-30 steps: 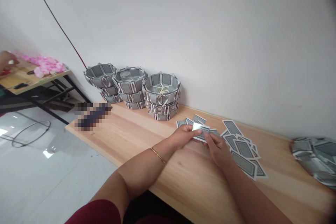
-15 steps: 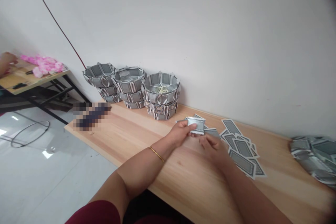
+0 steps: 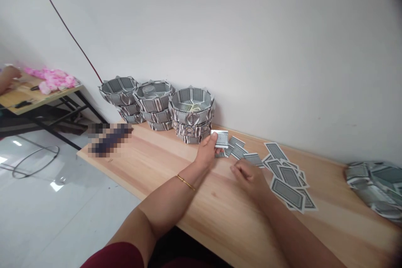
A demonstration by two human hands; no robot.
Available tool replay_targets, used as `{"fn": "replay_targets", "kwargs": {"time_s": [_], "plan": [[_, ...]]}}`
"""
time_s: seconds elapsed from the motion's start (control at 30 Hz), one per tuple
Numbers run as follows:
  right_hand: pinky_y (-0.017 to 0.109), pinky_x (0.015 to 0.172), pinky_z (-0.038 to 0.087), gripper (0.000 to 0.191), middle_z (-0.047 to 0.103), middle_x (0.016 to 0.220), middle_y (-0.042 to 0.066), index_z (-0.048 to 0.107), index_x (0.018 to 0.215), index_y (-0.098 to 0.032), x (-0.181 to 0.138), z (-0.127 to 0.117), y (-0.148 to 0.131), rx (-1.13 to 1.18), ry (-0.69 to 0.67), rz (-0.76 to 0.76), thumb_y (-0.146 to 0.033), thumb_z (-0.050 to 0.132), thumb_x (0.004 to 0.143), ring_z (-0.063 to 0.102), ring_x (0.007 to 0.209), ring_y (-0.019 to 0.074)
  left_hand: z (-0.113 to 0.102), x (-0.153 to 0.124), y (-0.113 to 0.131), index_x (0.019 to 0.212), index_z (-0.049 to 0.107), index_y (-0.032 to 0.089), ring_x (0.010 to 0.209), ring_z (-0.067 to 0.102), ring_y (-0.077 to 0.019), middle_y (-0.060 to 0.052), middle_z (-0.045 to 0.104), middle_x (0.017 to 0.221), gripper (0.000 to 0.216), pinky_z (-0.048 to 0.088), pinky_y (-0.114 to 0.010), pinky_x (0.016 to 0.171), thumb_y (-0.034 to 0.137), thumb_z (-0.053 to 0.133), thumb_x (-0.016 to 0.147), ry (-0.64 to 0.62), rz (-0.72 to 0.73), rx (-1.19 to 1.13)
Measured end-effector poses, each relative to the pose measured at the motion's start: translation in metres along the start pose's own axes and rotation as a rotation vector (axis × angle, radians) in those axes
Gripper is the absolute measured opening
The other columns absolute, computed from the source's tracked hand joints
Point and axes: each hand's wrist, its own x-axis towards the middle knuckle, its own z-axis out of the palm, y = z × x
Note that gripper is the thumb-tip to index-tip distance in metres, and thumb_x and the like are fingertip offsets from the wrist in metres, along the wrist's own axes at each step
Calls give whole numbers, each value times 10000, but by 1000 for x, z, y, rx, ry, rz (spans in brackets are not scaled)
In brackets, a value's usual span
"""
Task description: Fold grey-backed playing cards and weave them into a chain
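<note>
My left hand (image 3: 205,150) pinches a folded playing card (image 3: 221,138) with a grey patterned back, thumb on its face, held up over the table. Just to the right, my right hand (image 3: 248,173) is low over the tabletop with its fingers curled in, and nothing shows in them. Beyond my hands lie several folded cards (image 3: 238,151), overlapping. Flat, unfolded grey cards (image 3: 287,192) are spread in a loose pile to the right of my right hand.
Three stacks of round bowls made of folded cards, the nearest stack (image 3: 192,115) among them, stand along the wall. Another card bowl (image 3: 375,188) is at the table's (image 3: 176,163) right end. Pink flowers (image 3: 55,79) and another person's hand (image 3: 11,76) are at a far table.
My left hand has moved left and slightly up with the folded card, away from my right hand. My right hand has shifted a little left, fingers still curled.
</note>
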Motion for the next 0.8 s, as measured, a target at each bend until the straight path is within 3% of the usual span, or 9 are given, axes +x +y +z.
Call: {"fn": "replay_targets", "kwargs": {"time_s": [0.07, 0.13, 0.27, 0.37, 0.5, 0.8], "plan": [[306, 729, 422, 189, 621, 803, 58, 560, 796, -196, 2, -1, 8, -49, 108, 46, -267, 417, 898, 573, 789, 176, -2, 2, -1, 618, 515, 140, 420, 413, -69, 26, 459, 441, 523, 305, -207, 461, 637, 450, 769, 10, 5, 23], [370, 862, 392, 217, 642, 1039, 98, 587, 988, -197, 2, -1, 17, -176, 130, 67, -295, 415, 898, 564, 1007, 217, -2, 3, -1, 623, 529, 137, 420, 418, -73, 22, 469, 442, 521, 295, -211, 456, 631, 454, 770, 31, 3, 22], [502, 956, 275, 324, 581, 1246, 91, 570, 1152, -229, -3, 2, 29, -452, -8, 143, -347, 437, 881, 449, 1210, 290, -1, 3, 0, 611, 521, 140, 411, 412, -76, 28, 451, 429, 516, 295, -220, 456, 634, 477, 753, 73, -1, 2], [517, 959, 252, 343, 574, 1262, 82, 574, 1163, -233, -6, 4, 31, -515, -62, 150, -360, 453, 868, 444, 1215, 293, 0, 3, 1, 603, 516, 143, 410, 402, -73, 28, 455, 432, 515, 302, -224, 462, 639, 490, 741, 77, -3, -14], [479, 943, 289, 320, 596, 1222, 93, 600, 1105, -216, -5, 5, 28, -499, -9, 141, -373, 468, 859, 487, 1167, 279, 0, 3, -1, 625, 520, 144, 404, 393, -71, 37, 445, 438, 495, 331, -230, 477, 626, 509, 737, 80, -9, -54], [432, 934, 344, 238, 638, 1100, 103, 595, 1016, -202, 1, 3, 18, -262, 108, 63, -342, 476, 866, 546, 1067, 255, 0, 3, -3, 647, 508, 142, 413, 389, -68, 44, 436, 456, 467, 360, -227, 497, 597, 515, 753, 36, -39, -93]]}}
